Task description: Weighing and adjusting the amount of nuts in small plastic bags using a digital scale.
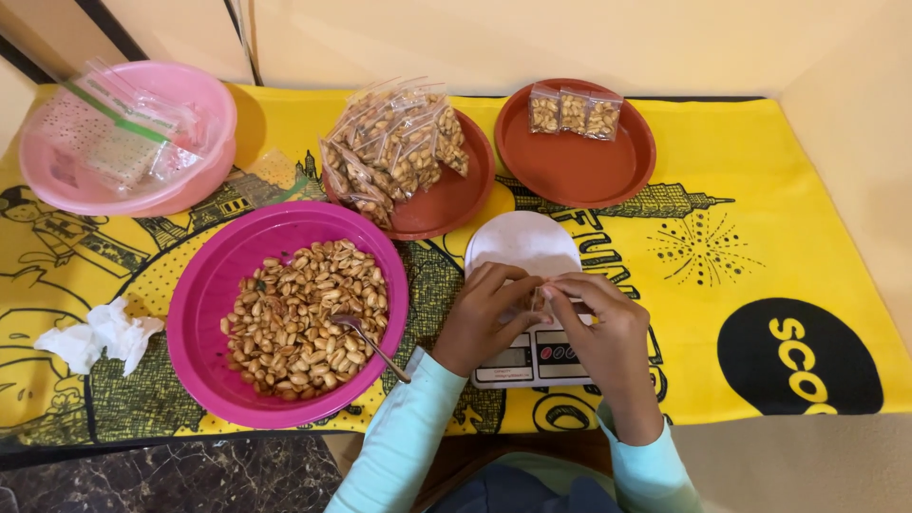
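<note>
A yellow cloth (760,190) printed with black drawings covers the table, which stands against a pale wall. Over the small white kitchen scale (528,285) near the front edge, the person's two hands meet. The left hand (483,318) and the right hand (608,328) both pinch a small clear packet (539,299) between fingertips and thumbs, fingers drawn together on it just above the scale's round platform; the packet is mostly hidden by the fingers, so what it contains cannot be told for sure. Both arms wear light blue sleeves. To the left of the scale sits a magenta bowl (204,313) holding a heap of roasted peanuts (304,318), with a metal spoon (370,344) lying in the nuts, its handle resting over the rim toward the left hand. Behind the bowl a reddish-brown plate (456,204) carries a pile of filled peanut packets (394,147). A second reddish-brown plate (579,176) to its right holds three filled packets (574,113) in a row at its far edge. At the far left corner a pale pink bowl (204,119) holds empty clear bags (119,133), and a crumpled white tissue (100,337) lies on the cloth near the left edge.
</note>
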